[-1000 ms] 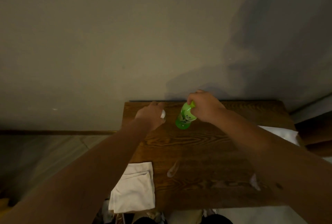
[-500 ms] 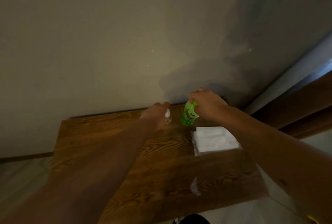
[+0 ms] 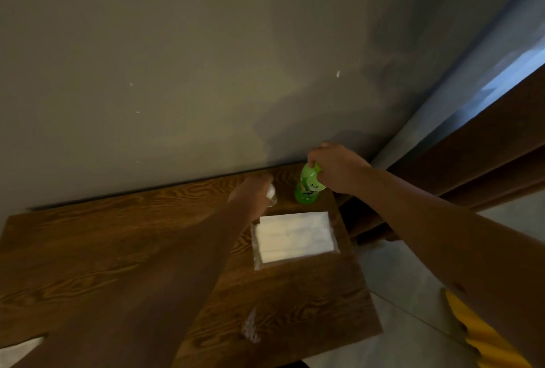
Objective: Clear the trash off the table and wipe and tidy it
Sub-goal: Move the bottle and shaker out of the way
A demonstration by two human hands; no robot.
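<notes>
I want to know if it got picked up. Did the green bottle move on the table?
No. The green bottle stands at the same spot by the table's back edge near the wall, right hand gripping its top. Only the camera turned.

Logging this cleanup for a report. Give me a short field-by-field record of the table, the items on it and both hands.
surface: wooden table against a wall
right hand: gripping the top of a green bottle standing near the wall
left hand: closed around a small white object, unclear what
other items: clear packet of white tissues lying flat; white smear near the front edge
</notes>
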